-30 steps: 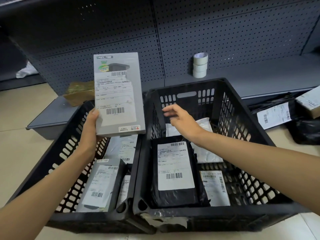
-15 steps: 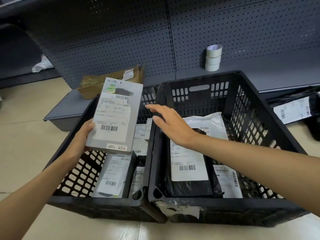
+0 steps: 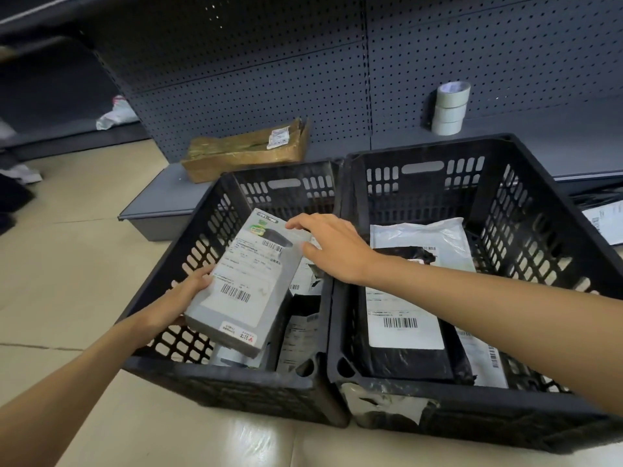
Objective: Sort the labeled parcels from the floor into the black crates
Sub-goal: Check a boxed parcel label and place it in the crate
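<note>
Two black crates stand side by side on the floor: the left crate point(image 3: 188, 264) and the right crate point(image 3: 553, 210). My left hand point(image 3: 188, 294) grips a grey labeled box point(image 3: 246, 284) by its left edge, tilted, low inside the left crate over several parcels. My right hand point(image 3: 332, 247) reaches across the wall between the crates with fingers spread, its fingertips at the box's top right corner. In the right crate lie a black bag parcel point(image 3: 404, 352) with a white label and a white bag parcel point(image 3: 418, 234).
A grey pegboard shelf unit point(image 3: 269, 79) stands behind the crates. On its low base sit a brown cardboard parcel point(image 3: 246, 148) and a stack of tape rolls point(image 3: 450, 107). More labeled parcels point(image 3: 606, 220) lie at the right edge. Beige tiled floor point(image 3: 67, 230) spreads to the left.
The grey box has come down from chest height into the left crate. My right hand has moved left from over the right crate to the box's top corner.
</note>
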Tool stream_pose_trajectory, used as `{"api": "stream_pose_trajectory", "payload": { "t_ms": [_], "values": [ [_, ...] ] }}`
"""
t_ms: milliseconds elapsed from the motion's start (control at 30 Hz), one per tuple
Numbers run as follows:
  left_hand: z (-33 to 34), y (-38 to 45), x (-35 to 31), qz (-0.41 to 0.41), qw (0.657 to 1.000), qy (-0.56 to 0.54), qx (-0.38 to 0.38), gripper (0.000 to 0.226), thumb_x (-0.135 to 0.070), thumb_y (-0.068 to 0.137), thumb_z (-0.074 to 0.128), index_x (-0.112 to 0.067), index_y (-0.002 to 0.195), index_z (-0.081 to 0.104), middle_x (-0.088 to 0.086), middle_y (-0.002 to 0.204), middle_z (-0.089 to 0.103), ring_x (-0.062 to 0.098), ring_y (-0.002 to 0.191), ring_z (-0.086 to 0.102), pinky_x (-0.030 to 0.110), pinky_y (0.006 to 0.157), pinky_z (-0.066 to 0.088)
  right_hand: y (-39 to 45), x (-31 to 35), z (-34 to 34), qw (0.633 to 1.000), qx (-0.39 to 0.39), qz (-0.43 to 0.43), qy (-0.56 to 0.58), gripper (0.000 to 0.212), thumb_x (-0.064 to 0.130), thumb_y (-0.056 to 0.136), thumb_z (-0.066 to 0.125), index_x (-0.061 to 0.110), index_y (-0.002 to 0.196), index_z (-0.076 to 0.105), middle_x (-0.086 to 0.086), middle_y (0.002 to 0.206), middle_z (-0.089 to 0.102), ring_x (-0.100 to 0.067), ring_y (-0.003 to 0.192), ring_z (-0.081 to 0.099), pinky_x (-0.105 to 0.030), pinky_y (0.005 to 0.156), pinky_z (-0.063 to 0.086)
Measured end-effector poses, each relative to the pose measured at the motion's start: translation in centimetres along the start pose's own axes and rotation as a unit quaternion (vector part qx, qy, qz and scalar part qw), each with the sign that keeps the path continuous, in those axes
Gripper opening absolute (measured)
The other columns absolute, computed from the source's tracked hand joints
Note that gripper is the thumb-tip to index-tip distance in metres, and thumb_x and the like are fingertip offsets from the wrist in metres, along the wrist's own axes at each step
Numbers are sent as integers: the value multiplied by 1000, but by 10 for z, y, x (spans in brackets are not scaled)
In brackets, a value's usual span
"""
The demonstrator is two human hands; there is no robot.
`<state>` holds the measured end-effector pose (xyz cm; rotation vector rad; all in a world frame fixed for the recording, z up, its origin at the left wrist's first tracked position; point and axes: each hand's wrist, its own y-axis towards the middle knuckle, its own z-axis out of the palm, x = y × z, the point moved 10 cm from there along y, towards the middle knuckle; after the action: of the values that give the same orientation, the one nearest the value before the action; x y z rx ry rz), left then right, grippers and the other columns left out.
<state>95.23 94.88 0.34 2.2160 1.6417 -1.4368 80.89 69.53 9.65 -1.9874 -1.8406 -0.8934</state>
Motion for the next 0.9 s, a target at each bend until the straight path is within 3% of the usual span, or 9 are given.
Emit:
{"api": "stream_pose_trajectory", "payload": {
  "t_ms": [100,167,233,333,433,533,700,900],
  "values": [
    [28,-15,-10,1,997,25,69,28,-66,96,34,-66,124,38,-11,125,65,16,108,65,35,87,55,8,7,16,998,37,-4,-53,44,23,98,47,23,142,41,-1,143,47,-22,138,33,-41,112,21],
    [46,-23,-13,-11,993,28,115,45,-78,83,37,-64,126,35,-12,122,66,13,106,67,31,83,56,13,9,28,995,58,-1,-83,45,27,98,48,19,142,40,-4,140,49,-25,134,37,-42,110,25],
    [63,-28,-10,-26,987,7,160,67,-80,75,44,-53,136,31,-7,125,67,17,112,66,35,89,56,16,5,39,991,80,11,-105,47,29,98,47,17,143,38,-6,136,52,-27,130,41,-42,107,27],
    [74,-25,1,-64,978,-40,196,89,-83,64,60,-33,136,44,2,124,70,21,116,65,43,100,52,18,-6,55,984,116,34,-130,45,31,99,43,14,141,40,-7,133,55,-28,129,44,-43,110,23],
    [75,-16,10,-97,973,-86,191,50,-56,96,41,-28,137,43,6,124,70,26,119,63,49,107,45,14,-12,72,971,146,25,-188,51,36,100,39,19,147,33,-4,143,48,-26,138,34,-47,117,8],
    [77,-9,15,-125,971,-112,168,43,-43,106,25,-23,138,45,12,121,70,30,119,62,49,102,47,10,-14,85,946,183,2,-267,58,45,101,33,24,153,21,-2,156,32,-26,146,20,-49,119,0],
    [83,0,17,-140,968,-125,165,41,-44,106,25,-24,134,48,16,118,71,32,116,62,48,95,50,13,-11,97,913,254,-23,-318,59,53,99,31,24,150,25,-4,145,48,-27,133,42,-52,112,16],
    [78,5,20,-130,971,-132,154,36,-44,106,27,-27,128,51,15,116,71,32,115,62,47,90,51,12,-5,94,918,229,-37,-321,54,55,98,29,25,142,37,-2,134,57,-25,122,51,-49,107,22]
  ]
}}
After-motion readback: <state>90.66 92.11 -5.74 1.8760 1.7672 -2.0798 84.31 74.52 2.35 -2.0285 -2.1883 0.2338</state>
